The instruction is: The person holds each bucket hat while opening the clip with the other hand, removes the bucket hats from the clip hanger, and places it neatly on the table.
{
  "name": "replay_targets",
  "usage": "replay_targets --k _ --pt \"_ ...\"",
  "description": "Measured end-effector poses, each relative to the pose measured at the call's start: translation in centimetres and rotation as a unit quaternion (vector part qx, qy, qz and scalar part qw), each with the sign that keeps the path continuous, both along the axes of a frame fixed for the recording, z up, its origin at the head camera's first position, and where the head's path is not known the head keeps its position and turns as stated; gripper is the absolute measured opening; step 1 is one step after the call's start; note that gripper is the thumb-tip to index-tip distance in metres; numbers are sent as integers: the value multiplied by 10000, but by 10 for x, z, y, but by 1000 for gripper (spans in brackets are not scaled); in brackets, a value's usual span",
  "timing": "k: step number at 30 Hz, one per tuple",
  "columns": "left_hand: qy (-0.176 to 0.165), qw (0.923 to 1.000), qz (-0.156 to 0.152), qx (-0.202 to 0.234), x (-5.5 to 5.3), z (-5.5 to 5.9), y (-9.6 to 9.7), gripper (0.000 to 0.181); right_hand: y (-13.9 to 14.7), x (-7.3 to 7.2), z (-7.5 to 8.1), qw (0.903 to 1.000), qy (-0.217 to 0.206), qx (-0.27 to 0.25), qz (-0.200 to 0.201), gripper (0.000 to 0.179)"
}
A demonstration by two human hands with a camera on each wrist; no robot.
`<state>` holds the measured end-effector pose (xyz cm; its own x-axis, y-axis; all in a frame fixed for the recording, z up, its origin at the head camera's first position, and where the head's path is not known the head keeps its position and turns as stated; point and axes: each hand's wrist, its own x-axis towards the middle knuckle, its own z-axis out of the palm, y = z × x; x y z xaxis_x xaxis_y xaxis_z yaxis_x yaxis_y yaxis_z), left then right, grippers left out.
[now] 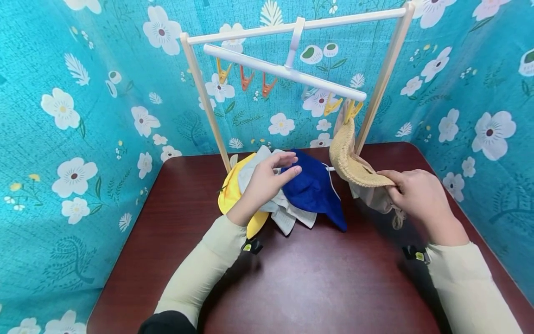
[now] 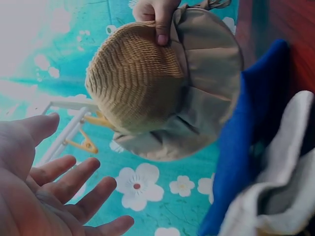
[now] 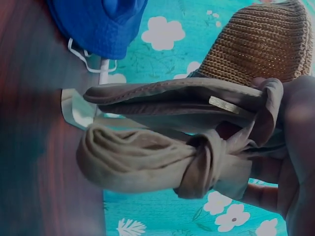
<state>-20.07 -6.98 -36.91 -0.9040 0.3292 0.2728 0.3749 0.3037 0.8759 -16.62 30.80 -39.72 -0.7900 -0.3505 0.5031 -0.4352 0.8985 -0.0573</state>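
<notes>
My right hand (image 1: 421, 195) pinches the edge of a tan straw sun hat (image 1: 344, 155), thumb on the woven crown in the left wrist view. The hat's other end hangs from a yellow clip (image 1: 353, 111) at the low right end of a white hanger (image 1: 283, 72). Its beige fabric brim (image 2: 211, 64) spreads to one side, and a knotted fabric tie (image 3: 197, 167) shows beneath in the right wrist view. Fingers spread and relaxed, my left hand (image 1: 271, 176) hovers with nothing in it, over a blue hat (image 1: 310, 188) and a light grey hat (image 1: 252, 169).
A yellow hat (image 1: 229, 190) lies at the left of the pile on the dark red table (image 1: 292, 278). The hanger tilts on a wooden rack (image 1: 392, 60). Other clips, including an orange clip (image 1: 246, 79), hang along it. Flowered blue cloth (image 1: 104, 139) surrounds the table.
</notes>
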Motion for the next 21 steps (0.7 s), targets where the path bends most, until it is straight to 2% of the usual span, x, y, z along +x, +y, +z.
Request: replay_targets --k 5,13,21 --pt "-76 10000 -13 50 -14 19 18 49 -4 2 0 9998 148 124 107 36" --pt "-94 9990 -69 -430 -28 47 56 60 -4 6 0 9993 291 157 145 34" --pt "-173 9977 -197 -632 -39 65 90 62 -5 8 1 9989 396 202 151 35"
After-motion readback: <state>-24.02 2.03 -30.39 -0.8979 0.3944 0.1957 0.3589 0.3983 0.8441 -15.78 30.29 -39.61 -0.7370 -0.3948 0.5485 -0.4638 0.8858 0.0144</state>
